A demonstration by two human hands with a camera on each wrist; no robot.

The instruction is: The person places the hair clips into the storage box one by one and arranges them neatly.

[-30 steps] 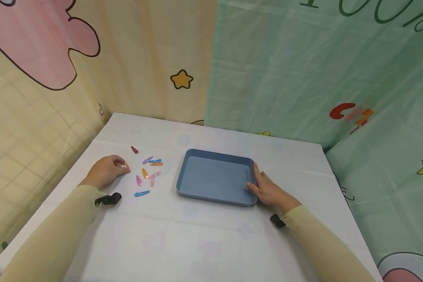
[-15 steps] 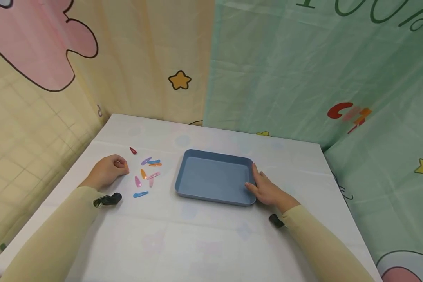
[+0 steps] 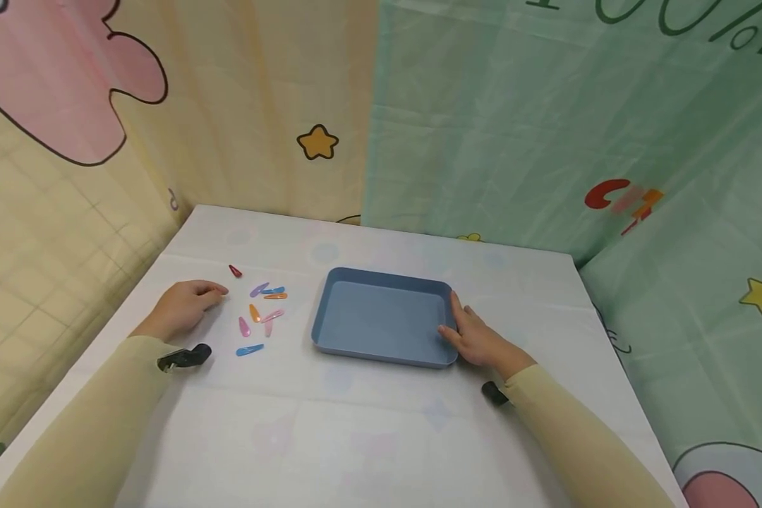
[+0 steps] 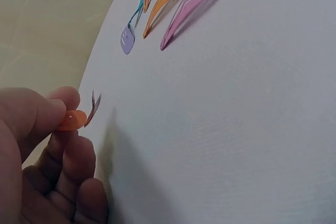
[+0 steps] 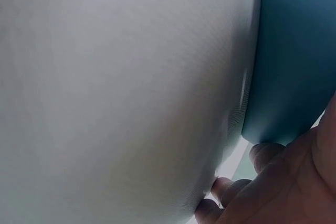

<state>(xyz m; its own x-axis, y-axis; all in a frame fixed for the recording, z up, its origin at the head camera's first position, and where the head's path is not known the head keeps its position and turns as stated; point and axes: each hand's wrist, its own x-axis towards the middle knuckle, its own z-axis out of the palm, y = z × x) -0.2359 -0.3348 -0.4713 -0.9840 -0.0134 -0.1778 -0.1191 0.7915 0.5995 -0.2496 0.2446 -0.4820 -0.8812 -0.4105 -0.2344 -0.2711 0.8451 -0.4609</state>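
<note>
In the head view my left hand (image 3: 183, 305) is at the left of the table, beside a loose group of hair clips. The left wrist view shows its thumb and index finger pinching an orange hair clip (image 4: 74, 120), mostly covered by the fingers. A dark red clip (image 3: 236, 271) lies just beyond this hand. To its right are a purple clip (image 3: 258, 290), a yellow-orange clip (image 3: 255, 313), a pink clip (image 3: 244, 327), a blue clip (image 3: 250, 350) and several others. My right hand (image 3: 482, 340) holds the blue-grey tray (image 3: 381, 317) by its right side, thumb over the rim.
A white cloth covers the table (image 3: 355, 437), whose back edge meets printed curtains (image 3: 470, 127). Black wrist mounts (image 3: 187, 357) stick out from both sleeves. Table surface lies between the clips and the tray.
My left hand has turned and shifted slightly, so the orange clip in its fingers no longer shows in the head view. The head view has drifted a little; the right hand stays on the tray.
</note>
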